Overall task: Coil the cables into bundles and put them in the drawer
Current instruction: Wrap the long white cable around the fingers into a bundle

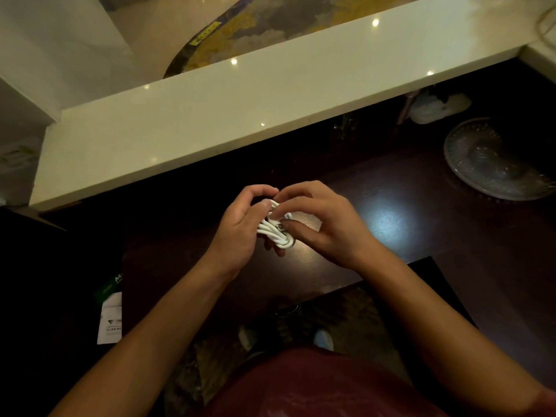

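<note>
- White cable (275, 228): wound into a small bundle of several loops, located at centre frame, held in the air above the dark counter (391, 212). A metal connector end is visible on the right side of the bundle.
- Left hand (243, 227): fingers curled round the left side of the bundle; grip is grasping the cable, with the thumb lying across the upper loops.
- Right hand (322, 224): fingers curled and pinching the bundle at its right side, near the connector; grip is grasping the cable. The fingertips of both hands nearly meet above the bundle.
- Pale ledge (210, 121): runs diagonally from lower left to upper right, beyond the hands; reflects several small ceiling lights.
- Glass dish (493, 161): rests on the counter at right of frame, well apart from the hands.
- White paper sheet (109, 322): lies at lower left of frame, below counter level.
- Drawer: cannot be identified in this view.
</note>
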Motion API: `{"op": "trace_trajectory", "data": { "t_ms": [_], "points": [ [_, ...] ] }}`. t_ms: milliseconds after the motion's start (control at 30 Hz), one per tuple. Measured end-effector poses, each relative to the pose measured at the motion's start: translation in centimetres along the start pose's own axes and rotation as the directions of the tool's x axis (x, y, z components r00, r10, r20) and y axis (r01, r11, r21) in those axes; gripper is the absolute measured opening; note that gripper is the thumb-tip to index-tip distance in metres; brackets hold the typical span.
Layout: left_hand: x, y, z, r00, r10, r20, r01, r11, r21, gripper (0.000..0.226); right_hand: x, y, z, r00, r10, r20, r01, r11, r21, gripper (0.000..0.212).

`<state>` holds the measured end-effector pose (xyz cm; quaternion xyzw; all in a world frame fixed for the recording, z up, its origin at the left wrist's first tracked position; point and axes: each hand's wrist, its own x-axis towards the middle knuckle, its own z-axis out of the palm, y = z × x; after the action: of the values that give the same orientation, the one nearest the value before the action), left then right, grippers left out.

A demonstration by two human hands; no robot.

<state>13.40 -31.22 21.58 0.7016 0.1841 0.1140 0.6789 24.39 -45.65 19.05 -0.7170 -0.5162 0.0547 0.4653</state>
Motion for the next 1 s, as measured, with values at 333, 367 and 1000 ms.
{"op": "trace_trajectory", "data": {
  "t_ms": [333,367,1000],
  "points": [
    [0.6,-0.2,-0.3,0.998,-0.030,0.050,0.034,0.997,-0.067,0.026,0.6,-0.1,0.5,0.994,-0.060,-0.087,0.053,0.996,-0.077,0.025],
    [0.6,-0.1,-0.4,0.997,-0.009,0.075,0.013,0.998,-0.053,0.027,0.5,-0.3,0.8,0.989,-0.050,-0.142,0.040,0.996,-0.079,0.025],
    [0.5,0.1,-1.9,0.891,0.345,0.296,-0.408,0.321,0.855,0.036,0.6,-1.2,3.3,0.711,0.662,-0.237,-0.319,0.604,0.730,0.019]
  ]
}}
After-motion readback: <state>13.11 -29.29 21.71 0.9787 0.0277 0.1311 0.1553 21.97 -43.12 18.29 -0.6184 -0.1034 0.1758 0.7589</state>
